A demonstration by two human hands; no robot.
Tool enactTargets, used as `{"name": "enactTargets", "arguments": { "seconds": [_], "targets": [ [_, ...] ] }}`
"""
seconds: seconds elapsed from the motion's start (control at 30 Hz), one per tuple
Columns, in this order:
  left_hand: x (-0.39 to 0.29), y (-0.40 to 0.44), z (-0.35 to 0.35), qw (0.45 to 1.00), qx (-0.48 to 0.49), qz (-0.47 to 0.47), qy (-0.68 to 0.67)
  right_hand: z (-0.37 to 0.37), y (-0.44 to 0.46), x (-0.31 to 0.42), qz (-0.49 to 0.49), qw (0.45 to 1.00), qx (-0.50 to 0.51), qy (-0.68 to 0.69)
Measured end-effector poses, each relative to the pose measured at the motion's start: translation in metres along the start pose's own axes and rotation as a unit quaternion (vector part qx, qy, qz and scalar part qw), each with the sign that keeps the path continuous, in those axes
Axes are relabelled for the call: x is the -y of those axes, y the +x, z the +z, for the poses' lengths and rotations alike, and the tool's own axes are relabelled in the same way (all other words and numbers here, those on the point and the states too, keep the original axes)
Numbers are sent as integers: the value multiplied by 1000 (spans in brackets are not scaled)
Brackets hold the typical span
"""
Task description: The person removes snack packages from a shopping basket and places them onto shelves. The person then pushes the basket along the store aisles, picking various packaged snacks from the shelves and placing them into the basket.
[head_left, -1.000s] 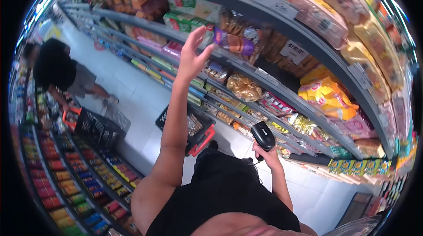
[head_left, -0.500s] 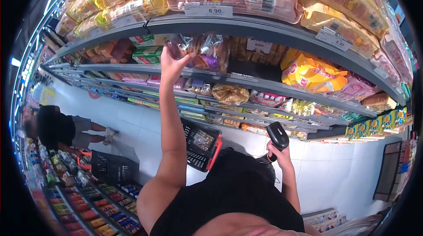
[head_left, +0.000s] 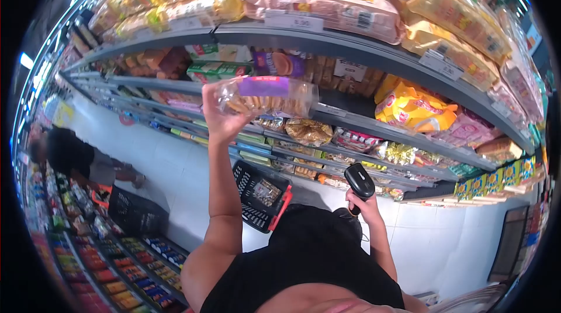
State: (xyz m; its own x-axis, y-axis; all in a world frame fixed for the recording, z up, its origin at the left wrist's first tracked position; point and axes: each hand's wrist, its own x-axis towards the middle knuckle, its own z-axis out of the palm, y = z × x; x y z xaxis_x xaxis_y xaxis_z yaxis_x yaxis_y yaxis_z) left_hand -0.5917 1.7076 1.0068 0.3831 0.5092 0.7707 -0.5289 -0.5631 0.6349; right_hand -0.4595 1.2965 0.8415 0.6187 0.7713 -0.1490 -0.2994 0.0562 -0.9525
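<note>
My left hand (head_left: 224,115) grips one end of a clear packet of biscuits (head_left: 266,98) with a purple label. The packet is held in front of the shelf edge, tilted slightly, with rows of round biscuits showing through the film. Behind it on the shelf sit a purple biscuit pack (head_left: 280,63) and green-and-white boxes (head_left: 219,70). Lower down at the right, my right hand (head_left: 364,206) is wrapped round the handle of a black handheld barcode scanner (head_left: 359,181), whose head points up toward the shelves.
A black shopping basket (head_left: 248,187) with red handles stands on the floor by my legs, a packet inside. Yellow bags (head_left: 415,108) lie on the shelf to the right. At the left, another person (head_left: 73,158) stands beside a dark basket (head_left: 137,211). Price tags line the upper shelf edge (head_left: 362,38).
My left hand has drawn the biscuit packet out from the shelf, down and toward me. The scanner has shifted slightly left in view. The other person has moved slightly.
</note>
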Motion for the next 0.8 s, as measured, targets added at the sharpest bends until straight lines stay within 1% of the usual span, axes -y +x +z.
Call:
{"name": "enactTargets", "arguments": {
  "seconds": [0.1,0.13,0.17,0.23,0.27,0.3,0.37,0.43,0.47,0.5,0.57,0.67,0.77,0.8],
  "targets": [
    [-22,-34,-18,994,-103,-6,-45,2,8,0,10,1000,27,-8],
    [-32,-48,-17,984,-167,-50,-33,2,11,1,15,999,42,-1],
    [-32,-72,-16,967,-206,-107,-108,-6,15,-10,22,997,69,-11],
    [-41,-107,-6,919,-231,-213,-239,7,19,0,43,997,68,5],
    [-32,-139,-5,870,-253,-290,-308,4,24,-2,50,995,83,-12],
    [-22,-178,-2,807,-275,-364,-376,1,25,-6,62,993,95,-28],
    [-24,-232,25,642,-338,-447,-523,-4,30,-11,91,990,109,-27],
    [-43,-264,63,572,-344,-441,-600,-6,35,-7,99,982,151,-50],
    [-35,-297,79,532,-344,-436,-639,-7,35,-2,106,980,160,-58],
    [-41,-305,98,480,-386,-451,-646,-16,37,-1,124,969,199,-77],
    [-37,-337,119,487,-351,-438,-669,-26,39,6,123,960,233,-94],
    [-54,-315,133,542,-346,-504,-577,-32,37,20,127,966,222,-27],
    [-60,-302,136,638,-360,-523,-435,-51,30,25,143,967,208,2],
    [-56,-308,130,647,-326,-495,-480,-56,25,29,133,970,205,6]
  ]
}}
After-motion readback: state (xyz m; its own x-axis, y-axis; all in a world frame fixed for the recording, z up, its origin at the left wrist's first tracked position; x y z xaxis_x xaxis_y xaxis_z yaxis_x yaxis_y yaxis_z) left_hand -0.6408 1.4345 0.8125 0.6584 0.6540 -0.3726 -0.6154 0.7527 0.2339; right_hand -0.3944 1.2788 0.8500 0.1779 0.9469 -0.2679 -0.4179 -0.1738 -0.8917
